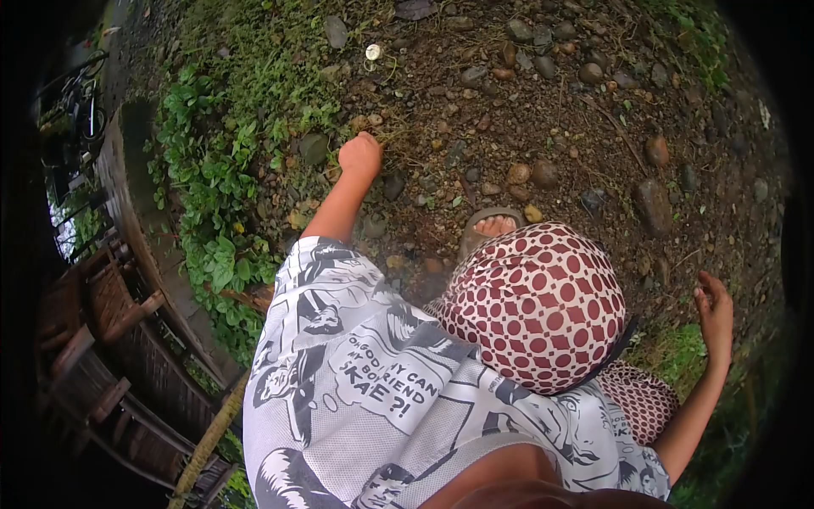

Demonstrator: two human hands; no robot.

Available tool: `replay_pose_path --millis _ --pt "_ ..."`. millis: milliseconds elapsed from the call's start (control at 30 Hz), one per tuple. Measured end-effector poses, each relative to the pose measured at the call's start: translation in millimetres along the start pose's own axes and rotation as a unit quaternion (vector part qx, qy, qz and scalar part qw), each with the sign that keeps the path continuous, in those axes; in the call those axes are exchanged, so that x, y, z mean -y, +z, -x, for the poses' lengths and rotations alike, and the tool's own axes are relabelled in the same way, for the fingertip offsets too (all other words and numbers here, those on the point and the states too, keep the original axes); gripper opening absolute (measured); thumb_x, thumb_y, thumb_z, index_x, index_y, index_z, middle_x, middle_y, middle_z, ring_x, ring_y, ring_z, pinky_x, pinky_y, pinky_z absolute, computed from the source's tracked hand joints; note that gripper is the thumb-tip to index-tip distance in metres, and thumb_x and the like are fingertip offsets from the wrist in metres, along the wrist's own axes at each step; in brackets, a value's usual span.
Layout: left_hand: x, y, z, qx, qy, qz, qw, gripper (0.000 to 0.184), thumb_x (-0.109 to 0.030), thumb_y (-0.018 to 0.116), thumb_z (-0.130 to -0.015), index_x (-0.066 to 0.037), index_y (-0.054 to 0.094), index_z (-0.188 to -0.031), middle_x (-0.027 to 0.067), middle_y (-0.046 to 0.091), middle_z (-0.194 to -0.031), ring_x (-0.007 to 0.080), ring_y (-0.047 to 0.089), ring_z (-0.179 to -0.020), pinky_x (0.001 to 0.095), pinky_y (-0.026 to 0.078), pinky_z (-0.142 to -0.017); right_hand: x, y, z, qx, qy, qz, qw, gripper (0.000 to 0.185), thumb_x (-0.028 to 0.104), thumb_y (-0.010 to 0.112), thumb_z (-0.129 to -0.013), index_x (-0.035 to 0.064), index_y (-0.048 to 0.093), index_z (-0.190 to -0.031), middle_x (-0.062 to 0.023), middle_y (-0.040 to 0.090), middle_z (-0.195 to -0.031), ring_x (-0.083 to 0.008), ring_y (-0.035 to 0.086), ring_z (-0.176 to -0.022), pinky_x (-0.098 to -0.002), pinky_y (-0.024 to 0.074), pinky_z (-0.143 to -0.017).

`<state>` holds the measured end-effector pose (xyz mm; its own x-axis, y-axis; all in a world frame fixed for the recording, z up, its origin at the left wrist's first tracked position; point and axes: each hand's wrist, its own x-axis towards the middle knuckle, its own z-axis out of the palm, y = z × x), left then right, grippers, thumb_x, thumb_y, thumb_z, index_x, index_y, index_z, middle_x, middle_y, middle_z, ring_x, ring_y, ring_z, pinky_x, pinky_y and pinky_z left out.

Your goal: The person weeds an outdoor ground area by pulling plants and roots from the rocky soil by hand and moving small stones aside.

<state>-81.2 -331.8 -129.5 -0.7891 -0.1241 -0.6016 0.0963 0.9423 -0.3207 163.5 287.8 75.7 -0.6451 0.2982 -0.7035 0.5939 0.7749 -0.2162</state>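
Note:
My left hand [361, 154] is stretched out over the ground at the edge of the green weeds [309, 97]. Its fingers are curled closed near some thin stems, and what they grip is too small to make out. At the right side my right hand [716, 307] hangs apart from my body, fingers loosely spread, with nothing in it. A small white round object [373, 53] lies on the soil beyond my left hand. My sandalled foot [494, 226] rests on the stony soil [441, 144], below a patterned cloth [534, 297] over my knee.
Leafy plants [222, 263] grow along the left. Beyond them run a concrete edge [157, 246] and wooden planks [127, 356], with a bamboo pole [212, 433] nearby. Larger stones [653, 206] lie at the right. A dark bicycle-like shape stands far left.

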Motion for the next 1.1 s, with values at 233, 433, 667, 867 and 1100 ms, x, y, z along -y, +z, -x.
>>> replay_pose_path --millis 233,433,667,867,1100 --pt "9 -12 -8 0.069 0.049 -0.016 0.996 0.027 -0.022 0.051 -0.086 0.001 0.064 -0.092 0.0198 0.067 -0.095 0.0354 0.065 -0.088 0.0446 0.053 -0.074 -10 1 2 -0.002 0.001 -0.005 1.0 0.035 0.022 0.057 -0.091 0.001 0.058 -0.119 -0.0172 0.062 -0.114 -0.0293 0.06 -0.105 -0.0377 0.0481 -0.086" --pt "8 -15 34 0.057 0.126 0.062 0.988 0.028 -0.027 0.052 -0.088 -0.001 0.062 -0.091 0.0218 0.065 -0.087 0.0394 0.062 -0.084 0.0478 0.051 -0.074 -7 4 0 0.009 -0.004 -0.021 1.0 0.034 0.022 0.054 -0.094 0.0006 0.057 -0.12 -0.0172 0.062 -0.114 -0.0287 0.06 -0.105 -0.0374 0.0474 -0.087" --pt "-15 13 141 0.224 0.192 -0.009 0.955 0.028 -0.029 0.054 -0.085 -0.005 0.067 -0.091 0.0181 0.067 -0.089 0.0343 0.065 -0.086 0.0447 0.052 -0.074 -8 8 -8 0.025 -0.044 -0.055 0.997 0.034 0.021 0.053 -0.094 0.0007 0.057 -0.12 -0.0176 0.062 -0.115 -0.0276 0.059 -0.107 -0.0368 0.0463 -0.089" --pt "-16 27 185 0.361 0.231 -0.145 0.892 0.029 -0.019 0.052 -0.085 -0.008 0.068 -0.106 0.0135 0.067 -0.107 0.0269 0.065 -0.099 0.0384 0.053 -0.08 15 7 -13 0.057 -0.042 -0.03 0.997 0.034 0.016 0.057 -0.09 0.0014 0.057 -0.121 -0.0157 0.061 -0.116 -0.0275 0.058 -0.107 -0.0365 0.0455 -0.091" --pt "-7 15 148 0.072 0.138 0.008 0.988 0.015 -0.01 0.054 -0.085 0.0 0.055 -0.097 0.0203 0.039 -0.134 0.0323 0.063 -0.088 0.0406 0.054 -0.071 9 8 -12 0.06 -0.066 -0.012 0.996 0.034 0.016 0.057 -0.09 0.0009 0.056 -0.121 -0.0155 0.06 -0.117 -0.0289 0.057 -0.109 -0.0366 0.045 -0.091"
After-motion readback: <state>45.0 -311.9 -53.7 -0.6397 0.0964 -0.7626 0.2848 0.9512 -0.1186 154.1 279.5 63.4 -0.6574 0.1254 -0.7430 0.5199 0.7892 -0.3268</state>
